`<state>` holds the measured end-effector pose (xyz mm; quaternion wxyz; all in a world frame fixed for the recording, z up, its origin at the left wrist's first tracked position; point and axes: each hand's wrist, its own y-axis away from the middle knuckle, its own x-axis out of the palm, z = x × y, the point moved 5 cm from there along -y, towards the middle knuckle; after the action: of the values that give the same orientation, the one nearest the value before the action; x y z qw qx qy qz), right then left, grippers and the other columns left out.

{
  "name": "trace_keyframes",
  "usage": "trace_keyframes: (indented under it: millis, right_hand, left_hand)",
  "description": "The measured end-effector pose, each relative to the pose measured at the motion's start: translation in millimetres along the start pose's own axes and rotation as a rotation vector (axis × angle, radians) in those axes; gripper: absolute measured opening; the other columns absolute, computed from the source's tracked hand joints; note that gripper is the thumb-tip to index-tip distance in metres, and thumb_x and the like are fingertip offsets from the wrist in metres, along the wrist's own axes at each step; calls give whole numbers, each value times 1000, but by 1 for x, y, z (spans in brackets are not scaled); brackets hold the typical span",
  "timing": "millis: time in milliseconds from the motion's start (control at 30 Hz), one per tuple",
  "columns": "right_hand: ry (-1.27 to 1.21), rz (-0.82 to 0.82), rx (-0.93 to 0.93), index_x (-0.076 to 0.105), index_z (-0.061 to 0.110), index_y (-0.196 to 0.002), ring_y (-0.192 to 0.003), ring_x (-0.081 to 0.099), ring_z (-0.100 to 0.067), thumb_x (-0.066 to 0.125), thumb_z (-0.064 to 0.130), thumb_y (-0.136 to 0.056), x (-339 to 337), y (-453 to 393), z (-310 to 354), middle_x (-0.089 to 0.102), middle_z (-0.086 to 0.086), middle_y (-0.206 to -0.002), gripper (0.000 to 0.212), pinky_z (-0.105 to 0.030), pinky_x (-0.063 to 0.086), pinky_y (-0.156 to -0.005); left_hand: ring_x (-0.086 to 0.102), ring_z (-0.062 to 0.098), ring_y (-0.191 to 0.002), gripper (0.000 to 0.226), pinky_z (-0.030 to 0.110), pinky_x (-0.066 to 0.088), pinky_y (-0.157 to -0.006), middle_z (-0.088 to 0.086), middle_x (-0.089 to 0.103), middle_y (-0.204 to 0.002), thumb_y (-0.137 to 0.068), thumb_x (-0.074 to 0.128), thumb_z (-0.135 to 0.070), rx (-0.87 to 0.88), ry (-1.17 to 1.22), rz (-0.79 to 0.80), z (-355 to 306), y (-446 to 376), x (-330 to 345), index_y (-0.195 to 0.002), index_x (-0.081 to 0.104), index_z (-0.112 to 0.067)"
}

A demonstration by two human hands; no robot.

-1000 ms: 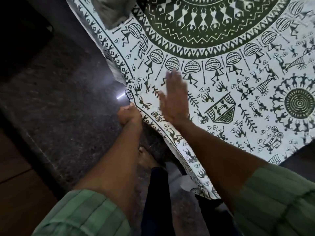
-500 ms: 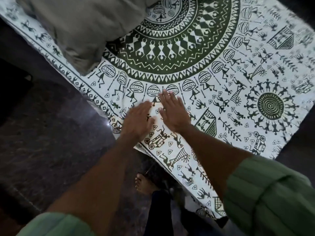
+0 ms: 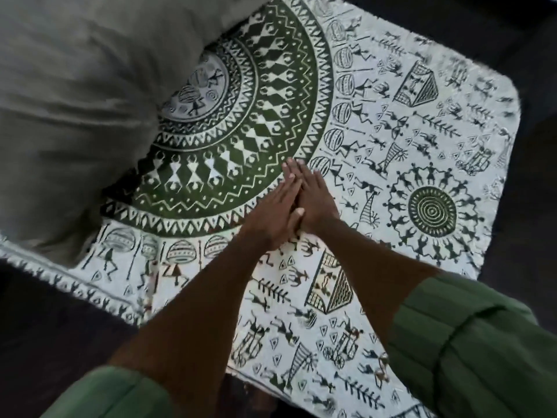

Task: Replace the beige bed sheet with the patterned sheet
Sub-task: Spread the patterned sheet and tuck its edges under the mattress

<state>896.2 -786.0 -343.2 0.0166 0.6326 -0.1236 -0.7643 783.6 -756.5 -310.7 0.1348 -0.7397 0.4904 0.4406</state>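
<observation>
The patterned sheet [image 3: 391,146], white with green and black figures and a big green mandala, lies spread flat over the bed. My left hand [image 3: 272,218] and my right hand [image 3: 315,203] lie flat on it side by side near the mandala's rim, fingers straight, the left partly over the right. A bulky grey-beige cloth mass [image 3: 75,101], a pillow or bunched sheet, rests on the upper left of the bed and hides part of the mandala.
Dark floor [image 3: 45,342] runs along the bed's near left side and shows again past the far right corner [image 3: 536,206]. The sheet's border hangs over the near edge [image 3: 90,294]. My green sleeves fill the bottom of the view.
My left hand let go of the sheet's edge and came up flat onto the bed. Both hands slid farther in toward the mandala and now touch each other.
</observation>
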Motion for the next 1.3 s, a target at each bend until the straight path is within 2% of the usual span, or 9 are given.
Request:
trace_keyframes:
  millis: [133, 233, 267, 400, 567, 767, 1000, 1067, 1300]
  right_hand:
    - [4, -77, -108, 8, 24, -165, -159, -1, -23, 27, 41, -108, -21, -56, -87, 3, 0, -173, 63, -50, 11, -128]
    - [-139, -272, 504, 13, 18, -164, -158, 9, -31, 24, 41, -107, -50, -83, -144, 11, -6, -171, 62, -54, 10, -128]
    - [-173, -299, 551, 18, 17, -162, -155, 17, -32, 26, 38, -106, -55, -92, -141, 19, -9, -169, 61, -56, 15, -127]
    - [53, -127, -62, 13, 22, -164, -158, 5, -26, 28, 40, -108, -42, -109, -109, 11, -5, -172, 61, -50, 13, -128]
    - [-179, -310, 890, 6, 15, -165, -158, -3, -31, 16, 45, -106, -63, -125, -195, -1, -7, -172, 66, -55, 8, -126]
    - [-6, -224, 552, -4, 18, -164, -158, -12, -29, 23, 50, -104, -53, -163, -186, -12, -7, -172, 74, -52, 10, -126]
    - [-85, -306, 602, 2, 19, -165, -158, -11, -22, 34, 44, -102, -43, -170, -192, -6, -3, -173, 75, -51, 8, -127]
    - [-128, -321, 635, 1, 23, -165, -158, -11, -20, 38, 47, -102, -41, -172, -195, -7, 1, -173, 76, -50, 10, -127]
    - [-127, -340, 714, -2, 23, -165, -158, -13, -23, 35, 56, -102, -45, -187, -207, -11, -2, -172, 80, -54, 9, -126]
  left_hand:
    - [-2, 21, -157, 75, 50, 17, -125, 3, -6, -170, -100, 15, -57, -34, -153, 56, 32, -67, -1, -163, -1, -18]
    - [-8, 19, -156, 72, 47, 12, -127, 3, -10, -169, -106, 25, -50, -116, -255, -57, 48, -89, -14, -162, -7, -18]
    - [-10, 19, -156, 71, 45, 8, -128, 3, -11, -169, -107, 25, -48, -112, -251, -91, 44, -95, -20, -162, -7, -17]
    - [-8, 17, -157, 66, 44, 8, -128, 4, -6, -171, -107, 19, -44, 26, -181, -94, 29, -141, -26, -163, -2, -15]
    - [-6, 16, -157, 68, 43, 6, -128, 3, -5, -171, -107, 21, -48, 68, -198, -43, 38, -197, -35, -163, 1, -16]
    - [0, 13, -157, 72, 42, 10, -128, 3, 5, -171, -103, 12, -54, 184, -47, 37, 8, -291, -60, -163, 8, -14]
    - [-8, 15, -157, 70, 47, 11, -127, -2, -11, -170, -106, 19, -55, 580, -519, 159, 40, -375, -83, -162, -9, -25]
    - [-7, 20, -157, 72, 52, 12, -126, 1, -11, -170, -105, 22, -62, 499, -540, 75, 64, -395, -108, -162, -7, -28]
    - [4, 30, -156, 72, 53, 9, -126, 11, 4, -170, -101, 12, -63, -318, -386, -392, 121, -444, -194, -163, 7, -27]
